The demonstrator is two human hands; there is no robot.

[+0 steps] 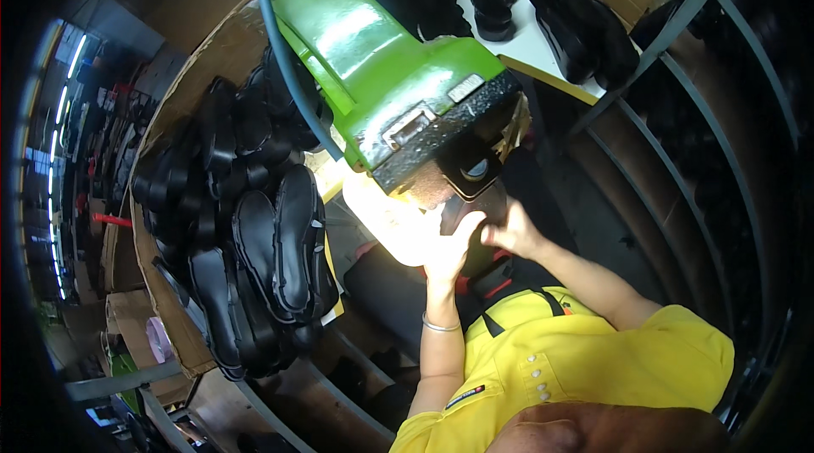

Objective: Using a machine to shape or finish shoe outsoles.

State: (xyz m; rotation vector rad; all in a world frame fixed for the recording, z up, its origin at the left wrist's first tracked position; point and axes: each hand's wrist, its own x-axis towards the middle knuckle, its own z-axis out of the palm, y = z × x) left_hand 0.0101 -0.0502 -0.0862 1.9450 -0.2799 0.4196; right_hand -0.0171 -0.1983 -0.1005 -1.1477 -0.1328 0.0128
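Under the front of a green machine [356, 38], my two hands are close together in bright lamp light. My left hand [445, 251], below a silver bracelet, is partly washed out by glare, its thumb pressed against a dark piece [489, 201]. From the other side, the curled fingers of my right hand [514, 231] grip that same piece. Its upper part passes behind a black plate [475, 169] on the machine, so its full shape is hidden. A rough brownish surface [428, 188] glows beside the plate, just above my left hand.
Black shoe soles [298, 241] lie heaped in a large cardboard box [182, 97] at left. More black shoe soles [577, 29] rest on a white board [530, 50] at the far right. Curved grey rack bars [695, 114] line the right side. A blue-grey cable [284, 63] hangs along the machine.
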